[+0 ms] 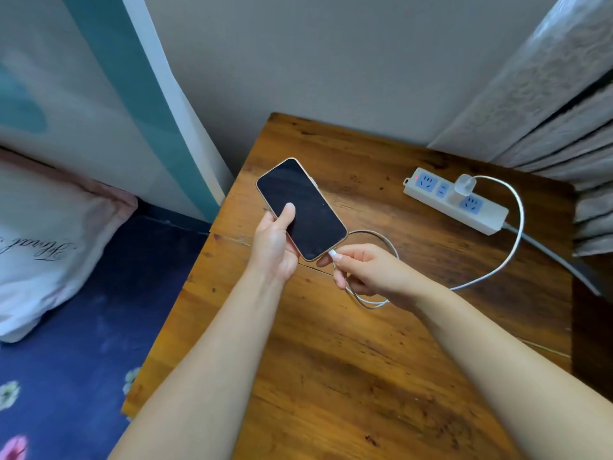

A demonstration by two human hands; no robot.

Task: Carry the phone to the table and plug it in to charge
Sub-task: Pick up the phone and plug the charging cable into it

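Note:
My left hand (273, 242) holds a phone (308, 200) with a dark screen and a pink-gold rim above the left part of the wooden table (331, 360), thumb resting on the glass. My right hand (371, 270) pinches the white connector of the charging cable (510, 260) right at the phone's bottom edge; whether the plug is seated I cannot tell. The cable loops under my right hand and runs back to a white charger (464, 184) plugged into a white power strip (454, 200) whose red light is on.
A grey wall stands behind the table and curtains (547, 111) hang at the right. On the left lies a bed with a dark blue flowered sheet (83, 327) and a white and pink pillow (43, 247). The strip's grey cord runs off the table's right edge.

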